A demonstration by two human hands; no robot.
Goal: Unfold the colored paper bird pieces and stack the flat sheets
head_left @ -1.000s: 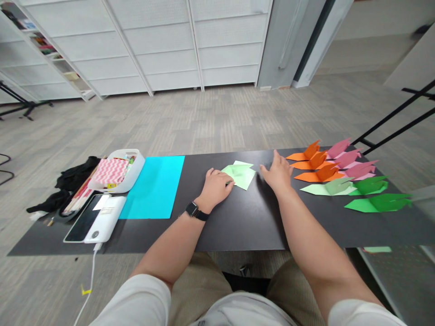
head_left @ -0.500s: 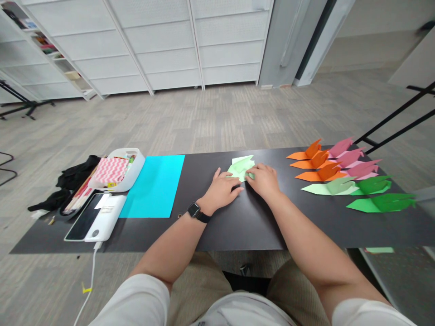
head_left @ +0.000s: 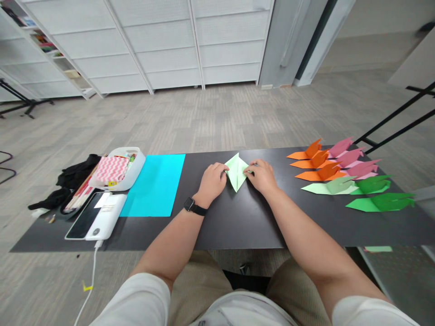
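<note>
Folded paper [head_left: 237, 173] on table [head_left: 238, 222], between my left hand [head_left: 213, 180] and my right hand [head_left: 262, 175]. Left of folded paper: sheet [head_left: 154, 185]; farther left, basket [head_left: 136, 170], phone [head_left: 84, 219]. Well right of folded paper: paper birds [head_left: 336, 186] in rows. Behind folded paper, beyond table: floor [head_left: 217, 117], then cabinets [head_left: 231, 54].

A pale green, diamond-shaped piece of folded paper [head_left: 237, 174] is set on the dark, flat tabletop [head_left: 234, 222], one point turned toward the far edge and the other toward the near edge. A line is seen running lengthwise down its middle. Its side corners are held at the fingertips of the left hand [head_left: 213, 179] and the right hand [head_left: 263, 175]
</note>
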